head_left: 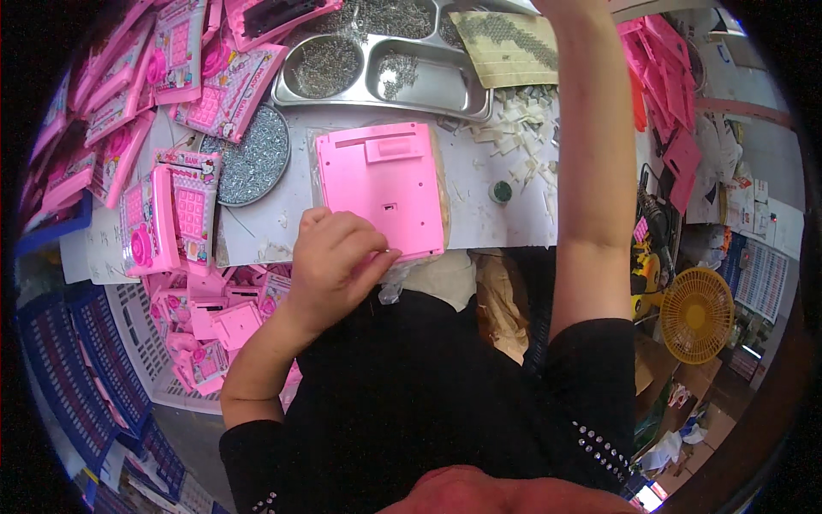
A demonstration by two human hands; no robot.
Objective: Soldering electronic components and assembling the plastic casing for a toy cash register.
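Observation:
A pink plastic back panel [401, 190] lies on the table before me, with small screw holes, a raised bar near its top and a small dark slot in its middle. My left hand [336, 267] rests at its lower left corner, fingers curled and thumb pressed toward them. What the fingertips pinch, if anything, is too small to make out. Clear plastic film [392, 289] hangs below the panel's near edge. My right forearm [592, 146] stretches far across the table, and its hand is cut off by the top edge.
A metal compartment tray [419, 101] with small metal parts stands behind the panel. Left are a round dish of screws [254, 158] and stacked pink toy cases [181, 51]. White pieces [522, 128] and a small green-topped round item [500, 191] lie right. A crate [158, 364] stands lower left.

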